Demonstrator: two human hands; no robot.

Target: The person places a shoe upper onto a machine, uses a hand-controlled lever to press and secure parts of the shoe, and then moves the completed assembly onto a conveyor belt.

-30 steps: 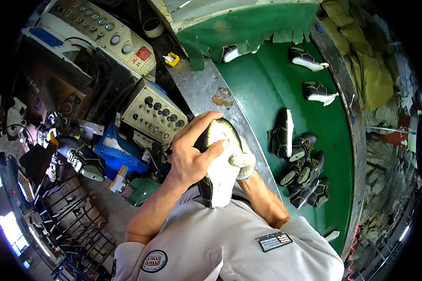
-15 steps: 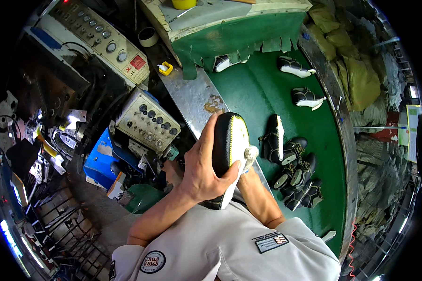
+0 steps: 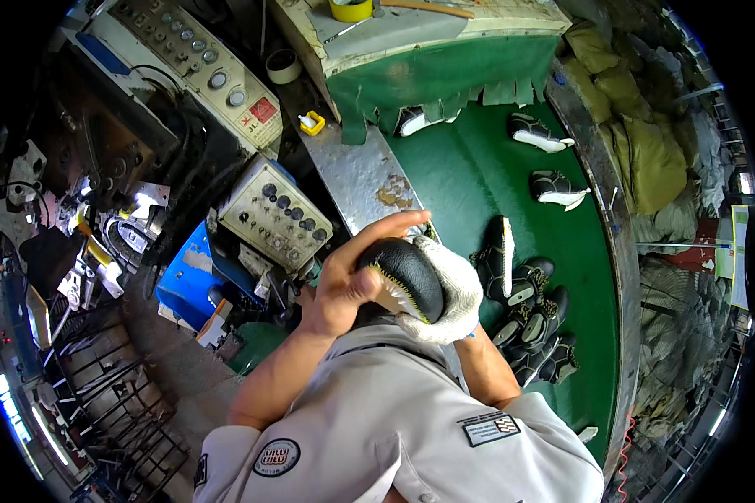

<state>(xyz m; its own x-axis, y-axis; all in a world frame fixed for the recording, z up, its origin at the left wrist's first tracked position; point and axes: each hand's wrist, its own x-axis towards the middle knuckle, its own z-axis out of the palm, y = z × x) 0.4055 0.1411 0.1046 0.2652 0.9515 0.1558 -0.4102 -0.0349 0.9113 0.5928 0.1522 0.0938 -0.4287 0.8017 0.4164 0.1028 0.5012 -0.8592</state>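
Note:
A black leather shoe upper (image 3: 413, 272) with yellow stitching and a pale underside is held in front of my chest, its rounded end pointing up at me. My right hand (image 3: 455, 295), in a white knitted glove, wraps round its right side. My bare left hand (image 3: 337, 281) grips the other side, thumb on the stitched edge and fingers stretched along the far side. The rest of the shoe is hidden by the hands and its own rounded end.
Right of me, a green belt surface (image 3: 457, 176) carries several black shoes (image 3: 533, 306) with white undersides. A green-curtained cover (image 3: 445, 71) stands over its far end. On the left are a control box (image 3: 273, 216), a long control panel (image 3: 201, 71) and a blue bin (image 3: 189, 281).
The shoe has turned from standing lengthwise to showing its rounded end. My gloved right hand has come from behind it to its right side. The view has shifted slightly.

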